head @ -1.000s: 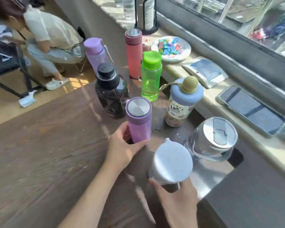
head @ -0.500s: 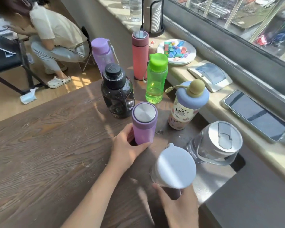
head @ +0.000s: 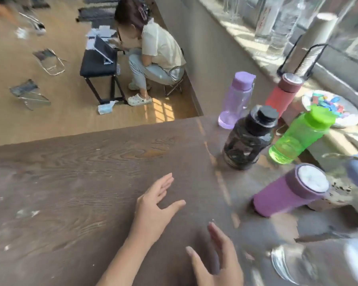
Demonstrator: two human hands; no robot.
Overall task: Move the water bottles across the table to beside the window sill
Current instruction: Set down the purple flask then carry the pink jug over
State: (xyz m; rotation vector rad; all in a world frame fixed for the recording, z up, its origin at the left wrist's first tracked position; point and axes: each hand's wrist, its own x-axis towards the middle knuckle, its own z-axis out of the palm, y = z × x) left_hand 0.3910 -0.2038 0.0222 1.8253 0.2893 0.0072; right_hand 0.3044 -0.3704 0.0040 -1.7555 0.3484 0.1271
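Several bottles stand grouped at the right of the wooden table (head: 91, 182), close to the window sill (head: 246, 38). Among them are a purple steel-lidded flask (head: 285, 195), a dark jug with a black cap (head: 248, 141), a green bottle (head: 298, 137), a clear lilac bottle (head: 238, 100) and a pink flask (head: 281, 96). A clear bottle (head: 293, 263) blurs at the bottom right. My left hand (head: 155, 209) hovers over the table with fingers spread, holding nothing. My right hand (head: 217, 261) is also open and empty, left of the flask.
A plate of coloured pieces (head: 331, 108) and a cup holder (head: 306, 52) sit on the sill with glass bottles behind. A person (head: 153, 52) crouches by a black stool (head: 99, 65) on the floor beyond the table's far edge. The view is motion-blurred.
Both hands have let go, the left of the purple flask, the right of the white-lidded bottle, and drawn back left. The view has swung left and upward.
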